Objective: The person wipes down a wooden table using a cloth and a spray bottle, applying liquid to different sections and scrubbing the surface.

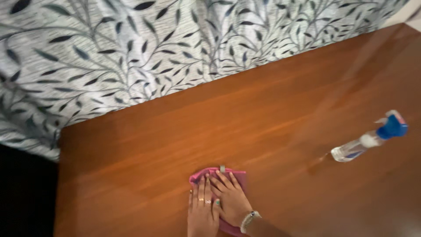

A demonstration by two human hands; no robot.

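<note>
My left hand (202,210) and my right hand (231,197) lie flat, fingers stretched, side by side on a pink cloth (219,175). They press it and grip nothing. The cloth is on the brown worktop (263,114), near its front edge. A spray bottle (370,138) stands well apart, to the right.

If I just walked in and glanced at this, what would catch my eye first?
Probably the two hands pressed side by side, the left hand and right hand, flat on a pink cloth at the near edge of a glossy wooden table. Next, a clear spray bottle with a blue trigger, far right, and leaf-patterned fabric behind.
</note>
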